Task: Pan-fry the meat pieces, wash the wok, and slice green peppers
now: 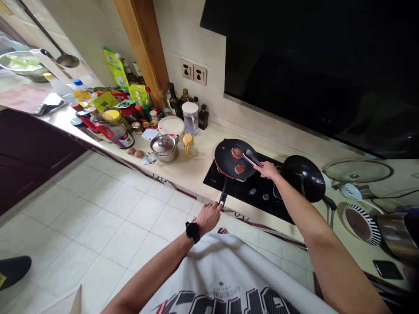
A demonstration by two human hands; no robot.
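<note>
A black frying pan point(225, 163) sits on the left side of the glass stove point(242, 189), its handle pointing toward me. My left hand point(208, 216), with a black watch on the wrist, is closed around the end of that handle. Two browned pieces of meat lie in the pan: an upper piece of meat point(237, 152) and a lower piece of meat point(239, 168). My right hand point(269, 170) grips metal tongs point(250, 158) over the pan. One arm of the tongs reaches the upper piece; whether they pinch it I cannot tell.
Right of the pan stands a black wok point(304, 178), with a glass lid point(358, 171) behind it. A lidded steel pot point(164, 148), a yellow-topped jar point(189, 145) and several bottles line the counter at left. The dark range hood point(294, 78) hangs above the stove.
</note>
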